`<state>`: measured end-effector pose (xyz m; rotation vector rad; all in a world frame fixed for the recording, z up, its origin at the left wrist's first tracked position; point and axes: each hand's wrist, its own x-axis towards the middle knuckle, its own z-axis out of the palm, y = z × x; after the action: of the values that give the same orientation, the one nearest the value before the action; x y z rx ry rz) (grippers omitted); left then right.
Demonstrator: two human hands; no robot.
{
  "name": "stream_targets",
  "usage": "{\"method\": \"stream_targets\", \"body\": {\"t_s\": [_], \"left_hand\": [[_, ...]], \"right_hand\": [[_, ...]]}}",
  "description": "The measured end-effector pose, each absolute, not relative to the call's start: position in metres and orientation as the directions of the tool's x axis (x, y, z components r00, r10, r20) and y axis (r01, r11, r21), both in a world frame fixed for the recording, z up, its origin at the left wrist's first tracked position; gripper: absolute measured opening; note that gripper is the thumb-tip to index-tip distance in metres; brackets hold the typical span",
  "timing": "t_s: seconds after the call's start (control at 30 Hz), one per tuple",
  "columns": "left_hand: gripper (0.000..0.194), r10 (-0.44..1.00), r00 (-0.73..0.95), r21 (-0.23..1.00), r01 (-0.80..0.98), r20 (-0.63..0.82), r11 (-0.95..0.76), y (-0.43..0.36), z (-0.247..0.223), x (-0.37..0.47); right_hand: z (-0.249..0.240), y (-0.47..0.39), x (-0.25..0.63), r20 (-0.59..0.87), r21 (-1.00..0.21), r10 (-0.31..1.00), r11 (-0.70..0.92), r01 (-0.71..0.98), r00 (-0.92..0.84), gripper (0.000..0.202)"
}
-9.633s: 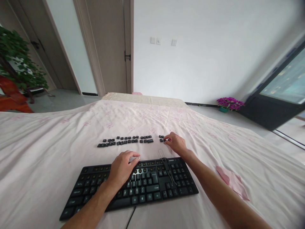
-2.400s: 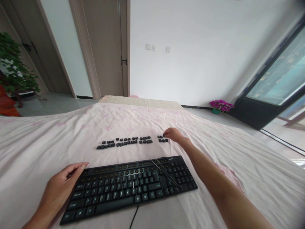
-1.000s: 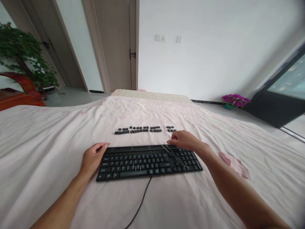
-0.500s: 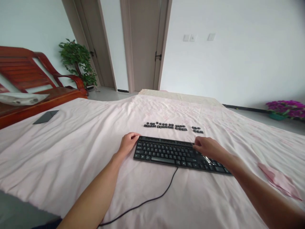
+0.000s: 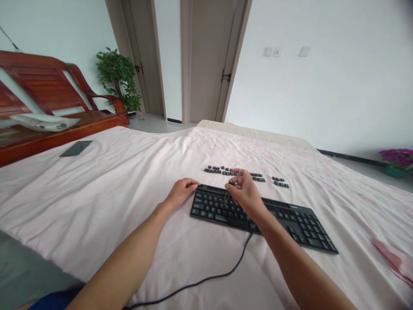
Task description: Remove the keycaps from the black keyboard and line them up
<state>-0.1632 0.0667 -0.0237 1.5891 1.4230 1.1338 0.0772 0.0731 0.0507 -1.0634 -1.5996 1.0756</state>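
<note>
A black keyboard lies slightly slanted on the pink cloth, its cable running toward the lower left. My left hand pinches the keyboard's upper left corner between thumb and fingers. Above the left half of the keyboard is my right hand, its thumb and fingers pressed together on something small that I cannot make out. Behind the keyboard, loose black keycaps lie in rows, some of them hidden by my right hand. Another small group of keycaps sits farther right.
The pink patterned cloth covers the surface. A dark phone lies at the left, and a folded pink cloth at the right edge. Beyond are a wooden bench, a green plant and purple flowers.
My right hand has moved left, from the keyboard's right part to above its left half. My left hand stays at the corner. The view has shifted, so the scene sits farther right.
</note>
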Motion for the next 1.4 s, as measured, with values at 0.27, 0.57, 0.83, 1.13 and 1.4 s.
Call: {"method": "stream_targets", "body": {"t_s": [0.27,0.57,0.83,1.13,1.4], "left_hand": [[0.026,0.982,-0.018,0.892,0.421,0.189,-0.164,0.066,-0.018,-0.163],[0.026,0.987,0.002,0.896,0.418,0.162,-0.148,0.063,-0.014,-0.166],[0.025,0.982,0.099,0.876,0.445,0.160,-0.187,0.060,-0.008,-0.171],[0.024,0.966,0.171,0.808,0.531,0.193,-0.255,0.058,-0.009,-0.176],[0.021,0.966,0.165,0.806,0.533,0.201,-0.258,0.053,-0.011,-0.168]], "right_hand": [[0.035,0.075,0.033,0.095,-0.987,0.964,0.123,0.102,-0.249,0.024],[0.024,0.070,0.016,0.091,-0.954,0.962,0.159,0.254,-0.259,0.019],[0.029,0.067,0.005,0.383,-0.716,0.873,0.487,0.500,-0.302,0.016],[0.029,0.070,-0.009,0.364,-0.675,0.878,0.478,0.562,-0.311,0.016],[0.025,0.071,-0.003,0.346,-0.693,0.854,0.512,0.508,-0.389,0.016]]}}
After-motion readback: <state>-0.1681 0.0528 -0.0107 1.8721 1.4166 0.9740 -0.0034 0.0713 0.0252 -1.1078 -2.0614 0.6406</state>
